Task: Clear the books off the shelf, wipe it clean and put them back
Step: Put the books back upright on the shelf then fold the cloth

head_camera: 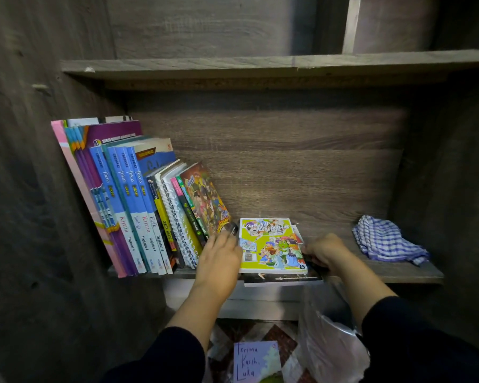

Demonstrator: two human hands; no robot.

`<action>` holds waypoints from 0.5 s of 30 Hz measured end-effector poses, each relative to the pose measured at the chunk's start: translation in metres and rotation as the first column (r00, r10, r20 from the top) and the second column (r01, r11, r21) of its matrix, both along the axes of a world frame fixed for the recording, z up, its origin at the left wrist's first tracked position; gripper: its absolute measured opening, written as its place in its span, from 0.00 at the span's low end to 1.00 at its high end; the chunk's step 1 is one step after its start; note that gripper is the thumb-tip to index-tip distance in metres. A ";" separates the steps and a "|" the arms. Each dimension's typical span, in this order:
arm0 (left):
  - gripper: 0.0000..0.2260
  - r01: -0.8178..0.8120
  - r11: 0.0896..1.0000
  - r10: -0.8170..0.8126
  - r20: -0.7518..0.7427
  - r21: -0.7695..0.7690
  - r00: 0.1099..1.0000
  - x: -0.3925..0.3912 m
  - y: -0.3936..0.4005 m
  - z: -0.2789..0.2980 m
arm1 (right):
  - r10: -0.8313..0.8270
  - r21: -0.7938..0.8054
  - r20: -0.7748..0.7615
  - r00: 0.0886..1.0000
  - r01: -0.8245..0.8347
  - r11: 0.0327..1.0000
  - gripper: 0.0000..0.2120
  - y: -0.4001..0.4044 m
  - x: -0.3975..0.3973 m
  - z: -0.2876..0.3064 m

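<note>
A row of books (138, 205) leans to the left on the grey wooden shelf (393, 270), blue textbooks at the left and thin comics at the right. A small flat stack topped by a yellow-green comic (270, 244) lies in the middle, sticking out over the shelf's front edge. My left hand (219, 261) rests against the stack's left side, touching the last leaning comic. My right hand (325, 251) grips the stack's right edge, fingers curled over the dark book underneath. A blue-and-white checked cloth (385, 239) lies crumpled at the shelf's right end.
The upper shelf board (260, 67) overhangs the compartment, with dark side walls left and right. On the floor below lie a purple book (256, 360) with handwriting and a clear plastic bag (329, 346). Bare shelf surface runs between the stack and the cloth.
</note>
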State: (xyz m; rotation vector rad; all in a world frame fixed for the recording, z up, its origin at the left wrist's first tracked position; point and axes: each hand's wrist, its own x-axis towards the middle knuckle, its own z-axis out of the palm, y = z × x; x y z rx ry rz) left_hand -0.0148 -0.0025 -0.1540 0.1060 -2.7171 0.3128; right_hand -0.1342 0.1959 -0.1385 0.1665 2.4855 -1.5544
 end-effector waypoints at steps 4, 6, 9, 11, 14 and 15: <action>0.25 -0.088 0.951 0.165 0.243 -0.298 0.956 -0.009 -0.006 0.009 | 0.009 0.013 -0.005 1.000 -0.009 1.000 0.07 0.001 -0.002 0.001; 0.23 -0.114 0.918 0.233 0.284 -0.380 0.930 -0.008 -0.012 0.014 | 0.009 0.006 0.005 1.000 -0.009 1.000 0.08 0.001 -0.002 0.000; 0.22 -0.186 0.852 0.345 0.256 -0.490 0.903 -0.007 -0.022 0.017 | 0.003 -0.002 0.007 1.000 -0.003 1.000 0.10 0.000 -0.001 0.001; 0.21 -0.212 0.811 0.399 0.252 -0.546 0.882 -0.008 -0.020 0.013 | -0.005 -0.003 -0.001 1.000 0.005 1.000 0.10 0.000 0.000 0.002; 0.21 -0.202 0.775 0.431 0.266 -0.599 0.862 -0.010 -0.012 0.007 | 0.002 0.002 0.003 1.000 -0.002 1.000 0.13 0.000 0.001 0.002; 0.21 -0.194 0.774 0.426 0.269 -0.602 0.864 -0.011 -0.010 0.007 | 0.004 0.004 -0.003 1.000 -0.004 1.000 0.14 0.001 0.002 0.002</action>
